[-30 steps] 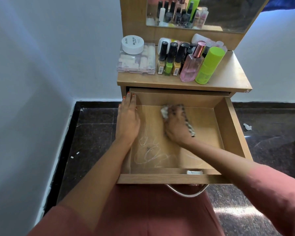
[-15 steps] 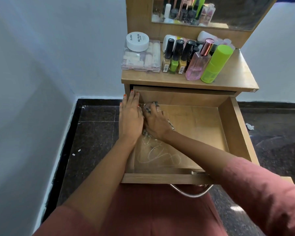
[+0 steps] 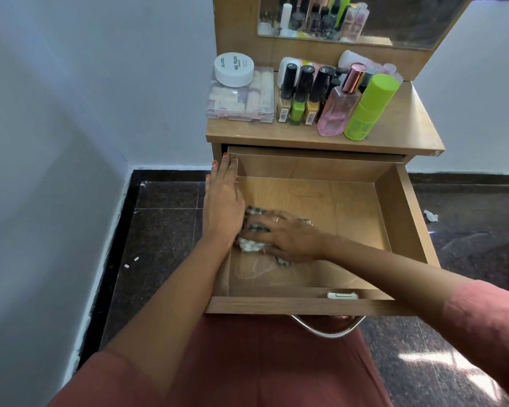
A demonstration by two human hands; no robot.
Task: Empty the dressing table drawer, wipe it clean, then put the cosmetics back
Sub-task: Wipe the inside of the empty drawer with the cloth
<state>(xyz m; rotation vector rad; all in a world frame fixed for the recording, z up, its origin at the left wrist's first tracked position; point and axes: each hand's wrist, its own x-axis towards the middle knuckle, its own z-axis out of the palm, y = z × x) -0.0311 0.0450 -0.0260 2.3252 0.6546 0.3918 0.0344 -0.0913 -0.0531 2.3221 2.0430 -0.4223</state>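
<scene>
Cloth [image 3: 251,244] under right hand [image 3: 288,239], drawer [image 3: 407,221] left edge

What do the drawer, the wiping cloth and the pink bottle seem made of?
Drawer: wood-grain board, probably laminate, with a matte finish. Cloth: soft woven fabric, checked, crumpled under the right hand. Pink bottle: clear tinted glass or hard plastic, glossy and see-through, with a shiny metallic cap.

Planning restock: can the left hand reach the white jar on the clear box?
Probably yes: the left hand lies flat on the drawer's left wall, holding nothing, and the white jar sits uncovered on that side.
</scene>
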